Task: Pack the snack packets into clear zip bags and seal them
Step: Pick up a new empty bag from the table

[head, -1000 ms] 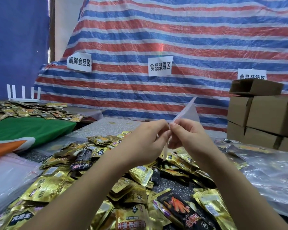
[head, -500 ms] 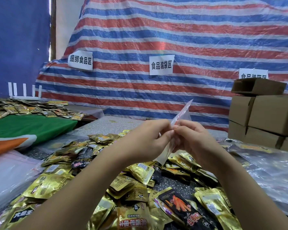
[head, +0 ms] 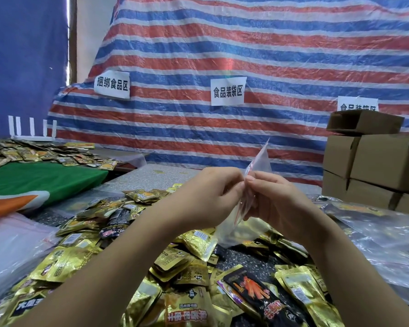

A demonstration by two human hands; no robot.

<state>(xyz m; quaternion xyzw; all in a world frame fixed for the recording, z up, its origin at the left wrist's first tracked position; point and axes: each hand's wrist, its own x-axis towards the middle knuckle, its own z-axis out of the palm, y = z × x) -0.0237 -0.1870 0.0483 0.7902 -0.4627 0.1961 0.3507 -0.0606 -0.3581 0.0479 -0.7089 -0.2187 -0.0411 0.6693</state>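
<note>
Both hands are raised over the table and meet at a clear zip bag (head: pixel 260 159) with a red zip line. My left hand (head: pixel 208 197) pinches the bag's rim from the left. From the right, my right hand (head: pixel 276 199) pinches the same rim. The bag's top corner sticks up above my fingers and its lower part hangs below them, looking empty. Beneath my arms lies a heap of gold snack packets (head: pixel 189 260) with a black and red packet (head: pixel 257 293) among them.
Stacked cardboard boxes (head: pixel 373 161) stand at the right. Loose clear plastic bags (head: pixel 387 234) lie in front of them, and more plastic (head: pixel 12 244) lies at the left. A green cloth (head: pixel 38 178) with more packets (head: pixel 33 154) covers the far-left table. A striped tarp with paper signs hangs behind.
My hands have stayed together at the bag's rim. The bag has slid downward between my fingers, so more of it hangs below my hands and less sticks up above.
</note>
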